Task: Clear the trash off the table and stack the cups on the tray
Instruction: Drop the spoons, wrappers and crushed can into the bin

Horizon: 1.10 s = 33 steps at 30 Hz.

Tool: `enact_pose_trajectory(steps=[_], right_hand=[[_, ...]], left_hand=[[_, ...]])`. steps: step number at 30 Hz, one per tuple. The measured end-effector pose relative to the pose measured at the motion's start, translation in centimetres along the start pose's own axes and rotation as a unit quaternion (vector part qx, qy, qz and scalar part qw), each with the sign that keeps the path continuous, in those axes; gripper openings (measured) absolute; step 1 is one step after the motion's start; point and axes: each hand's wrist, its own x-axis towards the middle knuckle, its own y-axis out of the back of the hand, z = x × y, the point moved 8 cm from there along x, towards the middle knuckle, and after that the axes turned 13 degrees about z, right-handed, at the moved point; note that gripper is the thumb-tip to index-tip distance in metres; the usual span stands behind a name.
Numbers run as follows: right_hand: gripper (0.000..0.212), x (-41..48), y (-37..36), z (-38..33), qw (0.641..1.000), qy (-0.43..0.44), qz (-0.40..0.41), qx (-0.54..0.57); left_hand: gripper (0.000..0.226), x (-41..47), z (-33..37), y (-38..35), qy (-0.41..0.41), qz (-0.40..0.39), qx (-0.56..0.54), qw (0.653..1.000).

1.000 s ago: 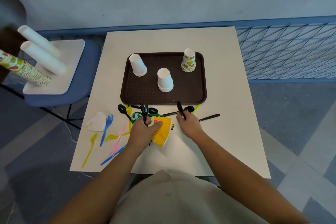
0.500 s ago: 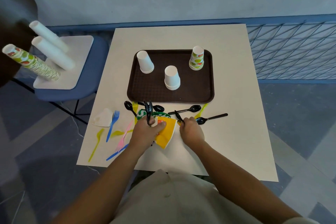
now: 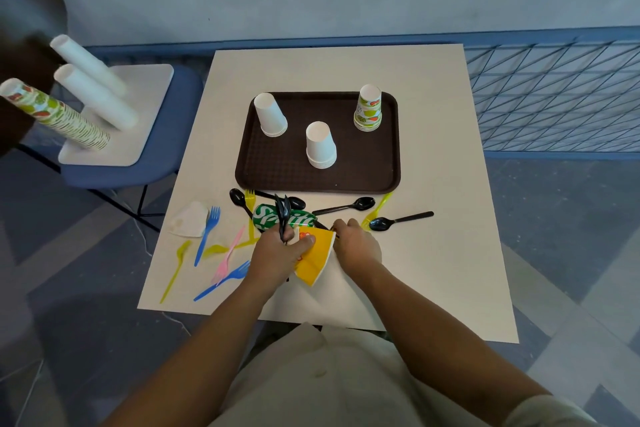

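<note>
The left hand (image 3: pixel 280 251) is curled round a yellow cup (image 3: pixel 317 256), with its thumb on top. The cup is squashed flat, with a small orange mark and a white edge. Black forks (image 3: pixel 283 217) stick up out of the same fist. The right hand (image 3: pixel 356 246) is right beside it, fingers curled at the cup's rim; I cannot tell if it pinches anything. A green can (image 3: pixel 268 217) lies just past the left hand. Farther past both hands, upside-down cups (image 3: pixel 321 146) stand on the brown tray (image 3: pixel 287 170).

Three cup stacks (image 3: pixel 321 146) on tray (image 3: pixel 277 166); cutlery (image 3: pixel 346 206) before it
</note>
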Motion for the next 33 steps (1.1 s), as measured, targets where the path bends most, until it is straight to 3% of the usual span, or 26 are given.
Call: enact_pose_trajectory(steps=[3,6,12,18,20,24,29,33], right_hand=[[0.038,0.0,-0.4,-0.9,0.997,0.053,-0.02,-0.053],[0.027,-0.1,0.2,-1.0,0.996,0.078,0.0,-0.05],[0.014,1.1,5.3,3.1,0.987,-0.037,0.099,0.124],[0.012,2.9,8.3,10.5,0.985,-0.074,0.105,0.114],[0.023,2.9,8.2,11.9,0.986,-0.071,0.085,0.126],[0.05,2.8,6.5,13.0,1.0,0.01,0.005,0.007],[0.026,2.4,5.3,13.5,0.995,0.068,0.009,-0.076],[0.014,2.1,6.5,12.0,0.99,0.111,0.089,-0.01]], left_hand=[[0.045,-0.1,-0.1,-0.2,0.003,0.0,0.006,1.0],[0.044,-0.2,0.0,-0.4,0.003,0.001,0.0,1.0],[0.046,0.1,1.0,-0.8,-0.008,-0.007,-0.027,1.0],[0.045,0.1,1.6,-1.9,-0.013,-0.016,-0.021,1.0],[0.044,0.0,1.7,-2.4,-0.014,-0.025,-0.017,0.999],[0.043,0.1,2.3,-3.1,-0.018,-0.037,-0.016,0.999],[0.043,0.2,2.3,-3.2,-0.014,-0.043,-0.011,0.999],[0.039,0.3,2.0,-2.9,-0.01,-0.038,-0.008,0.999]])
